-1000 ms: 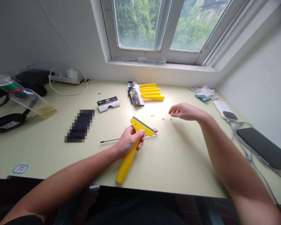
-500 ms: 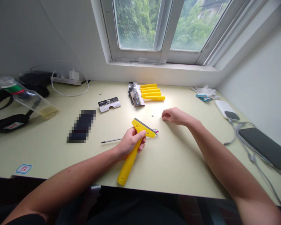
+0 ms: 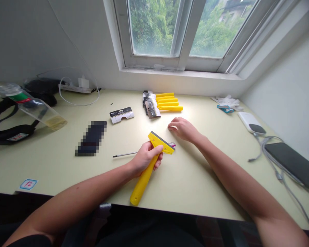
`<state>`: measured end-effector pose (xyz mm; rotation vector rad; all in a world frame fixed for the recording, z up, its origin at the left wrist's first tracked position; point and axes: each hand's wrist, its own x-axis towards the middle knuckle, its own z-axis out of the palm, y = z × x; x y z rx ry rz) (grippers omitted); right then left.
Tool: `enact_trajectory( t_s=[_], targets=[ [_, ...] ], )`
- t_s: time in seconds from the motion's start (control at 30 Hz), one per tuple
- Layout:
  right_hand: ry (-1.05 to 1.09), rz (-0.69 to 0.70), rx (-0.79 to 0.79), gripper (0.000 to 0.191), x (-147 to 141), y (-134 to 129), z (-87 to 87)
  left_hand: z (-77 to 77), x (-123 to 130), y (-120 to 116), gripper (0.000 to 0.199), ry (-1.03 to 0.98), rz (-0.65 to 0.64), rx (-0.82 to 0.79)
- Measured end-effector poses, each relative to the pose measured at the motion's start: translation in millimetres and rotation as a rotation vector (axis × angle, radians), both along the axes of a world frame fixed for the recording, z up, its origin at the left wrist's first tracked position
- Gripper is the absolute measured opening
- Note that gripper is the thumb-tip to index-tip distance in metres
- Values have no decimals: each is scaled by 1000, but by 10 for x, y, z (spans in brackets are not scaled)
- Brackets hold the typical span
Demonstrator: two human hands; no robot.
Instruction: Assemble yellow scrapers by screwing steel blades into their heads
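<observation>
The left hand [image 3: 146,158] wraps around the neck of a yellow scraper [image 3: 142,185], fingers closed over the plastic and thumb on top. The scraper is held just above the desk [image 3: 195,192], tilted, with its handle running toward the near edge and its wide head with a dark blade pointing away. The right hand [image 3: 183,129] lies palm down just beyond the scraper, fingers loosely curled and together, pinching nothing, with the fingertips at or very near the desk.

Directly under the scraper's head lies a thin screwdriver [image 3: 125,154] with a pink handle [image 3: 172,145]. The head and the left hand block its middle from view, and its metal shaft sticks out to the left.

Beyond the scraper lie a bundle of yellow handles [image 3: 169,102] with black-and-silver packaging [image 3: 151,108] and, further left, a small card [image 3: 121,115]. A pixelated dark object [image 3: 91,138] lies left of the scraper. Well to its right are white gloves [image 3: 227,101], a white power bank [image 3: 250,122], a dark phone [image 3: 290,161] and grey cables [image 3: 276,164]. Far left are a clear plastic bag [image 3: 33,104] and a black strap [image 3: 9,127].
</observation>
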<state>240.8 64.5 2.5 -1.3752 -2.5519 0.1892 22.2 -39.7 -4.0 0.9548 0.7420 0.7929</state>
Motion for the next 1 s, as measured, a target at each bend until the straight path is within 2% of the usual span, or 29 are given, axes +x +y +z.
enact_trajectory(
  t_s=[0.1,0.2,0.3,0.4,0.5,0.63,0.83,1.0],
  targets=[
    [20,-12,-8,21,-19,25,-28,1,1,-8,28,10,-16,-3],
    [61,-30,-27,16,-21,18,19,10,-1,-17,30,31,-28,-8],
    [201,6,-105,17,-80,-96,188,23,4,-22,32,53,-32,4],
    [411,125,-227,19,-211,-308,414,37,15,-28,32,82,-32,31],
    [425,195,-266,14,-348,-507,548,49,24,-36,31,109,-30,62],
    [382,205,-280,10,-441,-625,536,55,29,-44,31,151,-29,87],
    [406,125,-269,7,-473,-626,460,44,35,-42,32,165,-8,97],
    [523,56,-386,16,-523,-615,410,18,37,-43,33,145,-19,101]
  ],
)
